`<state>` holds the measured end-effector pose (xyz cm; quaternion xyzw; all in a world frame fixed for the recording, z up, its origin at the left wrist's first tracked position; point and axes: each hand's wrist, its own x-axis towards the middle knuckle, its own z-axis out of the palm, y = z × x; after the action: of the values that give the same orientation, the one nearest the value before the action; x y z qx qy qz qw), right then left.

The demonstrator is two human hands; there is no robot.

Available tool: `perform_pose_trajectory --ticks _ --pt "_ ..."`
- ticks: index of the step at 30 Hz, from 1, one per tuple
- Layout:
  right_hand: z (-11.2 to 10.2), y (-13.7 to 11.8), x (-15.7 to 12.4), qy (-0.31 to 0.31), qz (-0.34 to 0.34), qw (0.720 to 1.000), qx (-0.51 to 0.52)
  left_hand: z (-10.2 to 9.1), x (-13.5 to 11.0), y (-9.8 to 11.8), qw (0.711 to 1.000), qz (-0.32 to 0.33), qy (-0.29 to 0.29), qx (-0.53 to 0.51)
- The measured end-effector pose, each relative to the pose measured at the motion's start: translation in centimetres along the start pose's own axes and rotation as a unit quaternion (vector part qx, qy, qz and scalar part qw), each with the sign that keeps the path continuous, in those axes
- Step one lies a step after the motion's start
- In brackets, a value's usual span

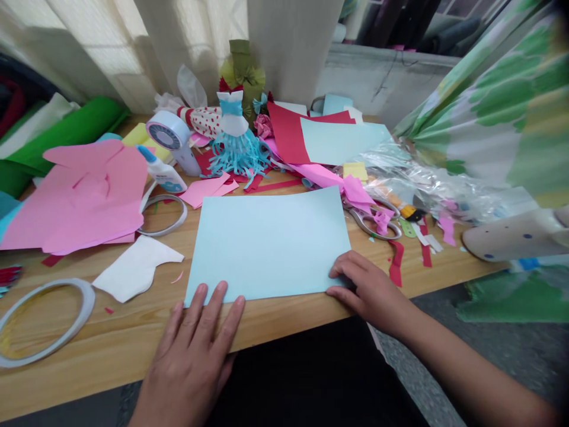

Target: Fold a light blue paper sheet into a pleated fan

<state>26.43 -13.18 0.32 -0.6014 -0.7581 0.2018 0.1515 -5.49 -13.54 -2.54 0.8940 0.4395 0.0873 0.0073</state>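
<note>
At the far left a large tape ring [40, 320] lies flat on the wooden table [111, 350]. Behind it there are cut sheets of pink paper [80, 201], and a white paper piece [133, 267] lies between them and the table's near edge. A glue bottle [160, 169] lies just beside a smaller tape ring [162, 214].

The left hand [191, 350] lies flat at the table's near edge. Its fingers are stretched out and a little spread, and the fingertips press on the near left corner of the light blue sheet [271, 243]; it grasps nothing. The sheet lies flat in the middle of the table, close to the near edge. Behind it stands a small paper dress [235, 142] in white and blue.

The right hand [367, 284] rests on the near right corner of the sheet with bent fingers. I cannot tell if it pinches the edge. Further right, scissors [371, 219] lie among pink scraps, near a clear plastic bag [422, 178].
</note>
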Motion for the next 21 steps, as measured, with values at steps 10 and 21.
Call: perform_pose_trajectory --ticks 10,21 --pt "0.0 0.6 -0.6 -0.032 -0.012 0.998 -0.051 -0.5 0.7 1.9 0.999 -0.019 0.024 -0.031" --pt "0.2 0.4 0.0 -0.04 -0.026 0.994 -0.098 0.0 4.0 4.4 0.993 0.1 -0.053 0.041"
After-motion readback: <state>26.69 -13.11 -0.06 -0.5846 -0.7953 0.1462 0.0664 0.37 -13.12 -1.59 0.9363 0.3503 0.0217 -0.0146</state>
